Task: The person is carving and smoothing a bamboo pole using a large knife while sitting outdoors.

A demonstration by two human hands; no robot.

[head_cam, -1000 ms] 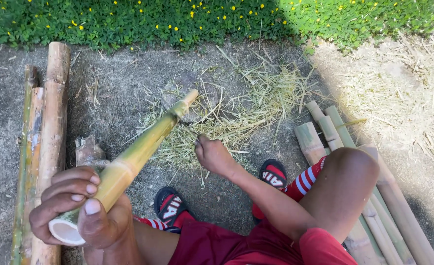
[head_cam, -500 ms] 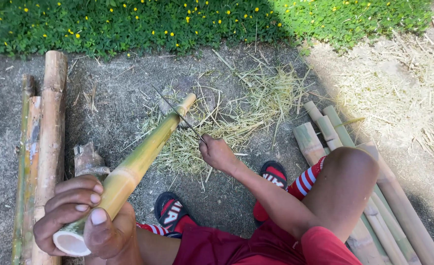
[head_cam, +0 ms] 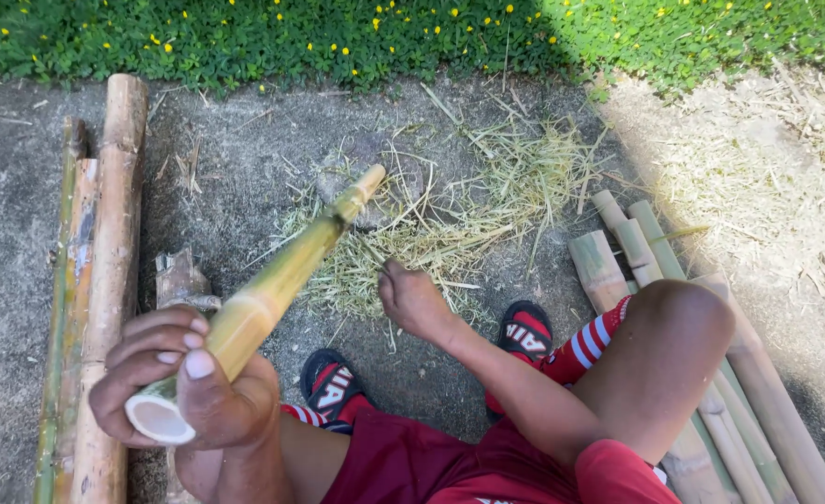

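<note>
My left hand (head_cam: 183, 383) grips the thick cut end of a green-yellow bamboo pole (head_cam: 282, 275). The pole slants away from me, and its thin tip (head_cam: 370, 175) rests over a pile of dry shavings (head_cam: 431, 238). My right hand (head_cam: 412, 301) is low over the shavings, right of the pole and apart from it. Its fingers are curled, and what they hold, if anything, is hidden. My knees and red shorts fill the lower frame. My feet wear black and red sandals (head_cam: 524, 331).
Long bamboo poles (head_cam: 113, 233) lie along the left on the concrete. Several split bamboo pieces (head_cam: 618, 252) lie under my right leg. A short wooden stub (head_cam: 181, 278) stands by the pole. Grass with yellow flowers (head_cam: 384, 37) borders the far side.
My right hand has dropped slightly toward the shavings. A thin dark line seen near the pole's tip half a second ago no longer shows. The pole has barely moved.
</note>
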